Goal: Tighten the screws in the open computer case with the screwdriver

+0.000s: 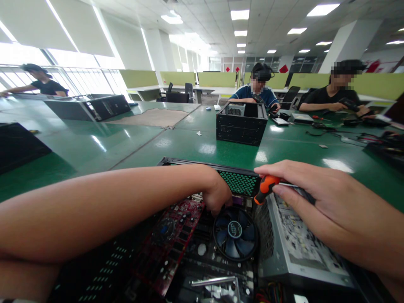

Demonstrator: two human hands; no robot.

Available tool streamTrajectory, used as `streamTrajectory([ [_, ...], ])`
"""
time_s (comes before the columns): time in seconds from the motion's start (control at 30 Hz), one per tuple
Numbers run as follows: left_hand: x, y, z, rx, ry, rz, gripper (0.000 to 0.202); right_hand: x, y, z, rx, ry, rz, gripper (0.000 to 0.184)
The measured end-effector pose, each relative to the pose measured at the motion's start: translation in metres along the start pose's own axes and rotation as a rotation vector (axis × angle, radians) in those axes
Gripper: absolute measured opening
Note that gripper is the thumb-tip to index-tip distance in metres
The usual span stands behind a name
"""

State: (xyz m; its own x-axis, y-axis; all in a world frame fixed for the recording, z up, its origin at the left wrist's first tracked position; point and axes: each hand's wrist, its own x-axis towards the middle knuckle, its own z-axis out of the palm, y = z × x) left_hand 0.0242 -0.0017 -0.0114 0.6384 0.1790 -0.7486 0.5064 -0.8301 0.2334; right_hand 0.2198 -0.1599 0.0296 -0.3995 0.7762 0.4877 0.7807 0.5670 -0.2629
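My left hand (217, 191) reaches down into a dark computer case (167, 160). Its fingers are curled at the upper edge of a black cooling fan (235, 230), and what they grip, if anything, is hidden. A red circuit card (176, 240) stands to the left of the fan. My right hand (322, 202) is closed around a screwdriver (268, 187) with an orange and black handle, its metal shaft lying between thumb and fingers. Below that hand sits a silver power supply (284, 256) with a worn label. A bent metal rod (216, 281) lies at the bottom of the case.
Across the green table (151, 145) stands another black computer case (241, 124), with a person (257, 88) behind it. More cases are at left (91, 105). Cables (375, 139) and a second person (334, 92) are at right; a third person (41, 82) works far left.
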Motion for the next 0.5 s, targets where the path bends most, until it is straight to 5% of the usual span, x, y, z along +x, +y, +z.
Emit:
streamTrajectory([
  [0.5,-0.001,0.012,-0.001,0.011,-0.135,-0.067,0.032,-0.002,-0.008,-0.006,0.070,-0.041,-0.089,0.031],
])
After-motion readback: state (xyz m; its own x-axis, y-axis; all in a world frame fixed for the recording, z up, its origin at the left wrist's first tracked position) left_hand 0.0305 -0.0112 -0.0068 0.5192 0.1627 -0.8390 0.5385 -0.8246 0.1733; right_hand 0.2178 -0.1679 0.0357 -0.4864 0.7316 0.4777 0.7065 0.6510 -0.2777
